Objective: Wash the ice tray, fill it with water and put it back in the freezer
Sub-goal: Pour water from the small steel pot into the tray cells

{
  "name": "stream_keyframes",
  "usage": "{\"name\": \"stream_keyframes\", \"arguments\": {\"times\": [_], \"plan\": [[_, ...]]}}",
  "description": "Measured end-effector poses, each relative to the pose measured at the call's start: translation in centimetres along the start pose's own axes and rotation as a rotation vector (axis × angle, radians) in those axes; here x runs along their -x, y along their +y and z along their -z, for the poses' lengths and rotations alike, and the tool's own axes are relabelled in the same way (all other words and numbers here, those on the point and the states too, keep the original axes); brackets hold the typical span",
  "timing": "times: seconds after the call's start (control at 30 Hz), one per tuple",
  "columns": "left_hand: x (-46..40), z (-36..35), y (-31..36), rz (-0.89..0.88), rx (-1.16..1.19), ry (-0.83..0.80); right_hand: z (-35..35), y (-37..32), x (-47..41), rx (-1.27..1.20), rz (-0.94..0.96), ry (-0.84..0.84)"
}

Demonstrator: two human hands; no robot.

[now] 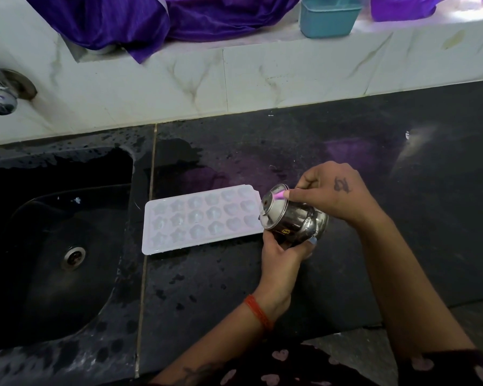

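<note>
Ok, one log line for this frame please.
stage: filling | ice tray flat on counter beside sink | steel pot tipped toward tray | left hand under pot | right hand on top

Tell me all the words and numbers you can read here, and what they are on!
"3": on a small yellow sticker on the side of the steel pot, held by both the left hand and the right hand.
The dark mark on the back of the right hand cannot be read as letters.
No other text shows.

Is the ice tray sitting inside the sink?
No, the ice tray lies flat on the dark counter, to the right of the sink.
</note>
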State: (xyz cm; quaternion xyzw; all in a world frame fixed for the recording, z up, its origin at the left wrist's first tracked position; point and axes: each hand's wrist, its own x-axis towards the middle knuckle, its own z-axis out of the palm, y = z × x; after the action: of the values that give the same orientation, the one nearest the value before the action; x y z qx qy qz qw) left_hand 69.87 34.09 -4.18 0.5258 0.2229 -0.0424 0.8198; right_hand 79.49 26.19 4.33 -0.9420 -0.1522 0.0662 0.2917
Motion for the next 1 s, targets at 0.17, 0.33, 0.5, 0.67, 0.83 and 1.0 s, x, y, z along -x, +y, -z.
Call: {"name": "stream_keyframes", "arguments": {"times": [0.17, 0.33, 0.5, 0.67, 0.83, 1.0], "plan": [[-0.1, -0.2, 0.2, 0.002, 0.009, 0.006, 0.0, 0.1, -0.4, 0.006, 0.023, -0.007], [-0.2, -0.4, 0.3, 0.006, 0.019, 0.007, 0.0, 0.2, -0.6, 0.006, 0.025, -0.008], [-0.3, -0.3, 0.2, 0.0, 0.007, 0.014, 0.0, 0.3, -0.8, -0.009, 0.011, -0.017], [-0.5, -0.3, 0.0, -0.003, -0.011, 0.007, 0.2, 0.5, -0.9, -0.053, 0.004, -0.024], [-0.7, -0.3, -0.1, -0.036, -0.077, 0.003, 0.7, 1.0, -0.8, -0.17, -0.039, -0.033], [-0.6, -0.2, -0.1, -0.088, -0.119, -0.012, 0.8, 1.6, -1.1, -0.283, -0.107, -0.042]]}}
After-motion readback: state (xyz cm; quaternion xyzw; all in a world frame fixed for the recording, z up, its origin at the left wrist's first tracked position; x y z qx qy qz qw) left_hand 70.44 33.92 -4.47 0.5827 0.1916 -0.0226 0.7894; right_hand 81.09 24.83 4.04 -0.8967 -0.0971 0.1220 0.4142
